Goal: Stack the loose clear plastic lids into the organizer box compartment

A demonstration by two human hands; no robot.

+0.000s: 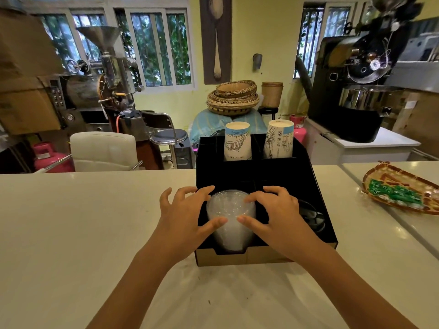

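A stack of clear plastic lids (229, 205) stands in the front left compartment of the black organizer box (318, 200) on the white counter. My left hand (187, 212) is on the stack's left side, thumb on the lids' near edge and fingers spread over the far rim. My right hand (275, 210) mirrors it on the right side, thumb and index finger touching the stack. Both hands clasp the lids between them. The lower part of the stack shows through the notch in the box's front wall.
Two stacks of paper cups (237, 141) (279, 138) stand in the box's rear compartments. Dark lids (311, 214) lie in the front right compartment. A woven tray with green packets (401, 191) sits on the counter at the right. Coffee machines stand behind.
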